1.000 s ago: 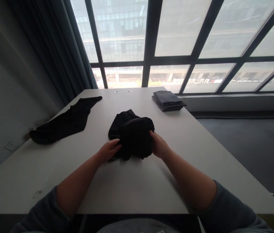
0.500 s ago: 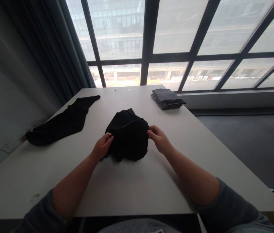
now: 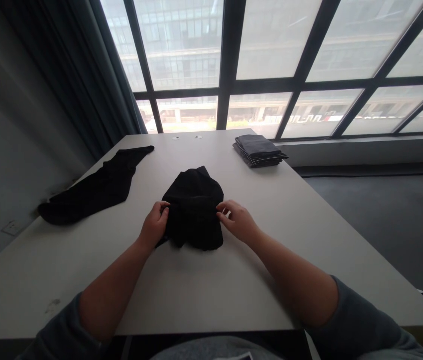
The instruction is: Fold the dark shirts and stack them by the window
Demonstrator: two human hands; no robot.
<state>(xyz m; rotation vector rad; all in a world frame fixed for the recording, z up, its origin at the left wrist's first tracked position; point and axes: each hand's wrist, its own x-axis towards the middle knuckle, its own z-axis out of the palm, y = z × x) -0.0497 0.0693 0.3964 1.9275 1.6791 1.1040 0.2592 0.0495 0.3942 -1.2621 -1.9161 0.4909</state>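
Observation:
A crumpled piece of black cloth [image 3: 195,210] lies in the middle of the white table, its exact kind unclear from its bunched shape. My left hand [image 3: 155,222] pinches its left edge between thumb and fingers. At the opposite edge, my right hand [image 3: 237,219] has its thumb and fingertips curled against the fabric in what looks like a loose pinch. A second black cloth [image 3: 97,190], long and spread out, rests along the left side of the table, apart from both hands.
A neat stack of folded grey and striped cloths [image 3: 260,151] sits near the far right edge of the white table [image 3: 196,295]. Behind the table are a large window [image 3: 264,40] and a dark curtain [image 3: 72,65]. A wall socket [image 3: 12,228] shows at left.
My right hand has moved left and slightly down, and the cloth's right side has come inward with it. My left hand has shifted slightly left. The spread cloth and the stack stay put.

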